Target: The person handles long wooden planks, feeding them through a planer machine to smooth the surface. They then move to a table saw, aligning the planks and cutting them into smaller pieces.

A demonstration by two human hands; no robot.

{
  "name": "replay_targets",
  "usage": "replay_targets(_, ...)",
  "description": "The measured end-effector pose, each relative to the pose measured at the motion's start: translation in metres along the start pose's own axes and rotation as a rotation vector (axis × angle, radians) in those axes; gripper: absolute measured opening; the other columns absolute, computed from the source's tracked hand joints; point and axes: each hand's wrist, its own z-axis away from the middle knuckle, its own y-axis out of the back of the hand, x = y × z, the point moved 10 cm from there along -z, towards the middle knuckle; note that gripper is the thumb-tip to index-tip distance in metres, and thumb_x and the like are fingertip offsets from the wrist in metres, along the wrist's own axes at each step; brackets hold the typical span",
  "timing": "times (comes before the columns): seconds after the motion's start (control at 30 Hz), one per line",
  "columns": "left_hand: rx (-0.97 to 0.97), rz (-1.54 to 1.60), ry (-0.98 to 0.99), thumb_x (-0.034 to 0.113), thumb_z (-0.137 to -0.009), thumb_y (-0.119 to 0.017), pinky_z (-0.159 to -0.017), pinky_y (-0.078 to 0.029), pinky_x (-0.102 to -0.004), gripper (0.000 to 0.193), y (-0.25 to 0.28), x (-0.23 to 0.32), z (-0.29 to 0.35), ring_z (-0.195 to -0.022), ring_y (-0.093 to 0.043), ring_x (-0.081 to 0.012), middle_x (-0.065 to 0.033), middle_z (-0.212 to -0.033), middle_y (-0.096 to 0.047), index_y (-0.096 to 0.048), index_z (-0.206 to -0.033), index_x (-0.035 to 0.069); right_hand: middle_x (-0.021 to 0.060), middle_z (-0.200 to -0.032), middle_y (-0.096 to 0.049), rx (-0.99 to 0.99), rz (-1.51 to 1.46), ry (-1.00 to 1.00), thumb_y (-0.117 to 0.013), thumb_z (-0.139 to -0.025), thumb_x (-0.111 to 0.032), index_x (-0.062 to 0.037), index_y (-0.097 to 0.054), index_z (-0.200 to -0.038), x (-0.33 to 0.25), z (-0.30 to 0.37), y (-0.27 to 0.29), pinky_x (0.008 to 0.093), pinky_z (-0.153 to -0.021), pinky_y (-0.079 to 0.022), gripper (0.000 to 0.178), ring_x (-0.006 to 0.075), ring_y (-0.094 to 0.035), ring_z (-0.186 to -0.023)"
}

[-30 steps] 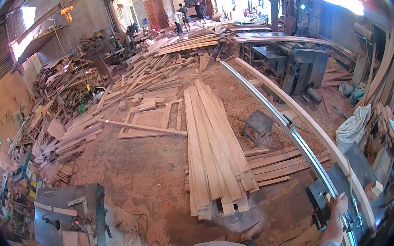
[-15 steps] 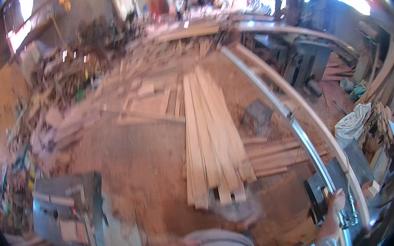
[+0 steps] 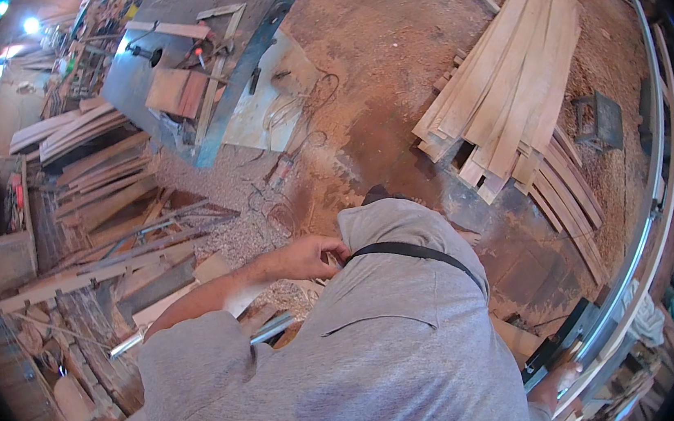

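Observation:
My left hand (image 3: 315, 258) is at the side of my grey shirt (image 3: 397, 311), by the black strap that crosses it. Its fingers are curled in, and anything they hold is hidden. Low on the right, my right hand (image 3: 566, 373) is closed at the near end of a long shiny metal bar (image 3: 655, 202). My body and sleeve partly cover that hand. A long thin wooden strip (image 3: 670, 151) runs alongside the bar, on its outer side.
Long planks (image 3: 503, 70) lie fanned on the dusty floor at right, near a small dark stool-like block (image 3: 599, 121). A metal machine table (image 3: 246, 47) stands far left, with wood pieces on it. An open wooden box (image 3: 1, 254) and scattered timber lie left.
The view has swung down and to the left, shifting the planks rightward and the machine table up. My left hand, blurred low before, now shows clearly. The right hand stays by the metal bar.

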Motion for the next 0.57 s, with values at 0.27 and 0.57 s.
replay_targets(0.27,-0.151,0.143,-0.022,0.011,-0.085,-0.076,-0.064,-0.047,-0.0255,0.024,-0.001,-0.010,-0.009,-0.073,-0.056,-0.0052,0.0040,-0.087,-0.064,-0.069,-0.108,0.008,0.0204,-0.094,-0.071,0.073,0.147,0.149,-0.055,-0.095,-0.059,0.0018,-0.056,-0.107,-0.016,0.021,0.012,0.0530,-0.064,-0.061,0.062,0.0415,-0.073,-0.080)
replay_targets(0.57,-0.434,-0.307,-0.157,0.018,-0.089,-0.069,-0.084,-0.055,-0.0365,0.046,-0.024,-0.077,-0.052,-0.097,-0.069,-0.0181,-0.0033,-0.120,-0.076,-0.067,-0.134,0.012,0.0169,-0.086,-0.067,0.043,-0.039,0.010,-0.063,-0.089,-0.064,-0.0037,-0.053,-0.105,-0.019,0.031,0.032,0.0485,-0.055,-0.057,0.064,0.0354,-0.070,-0.070)
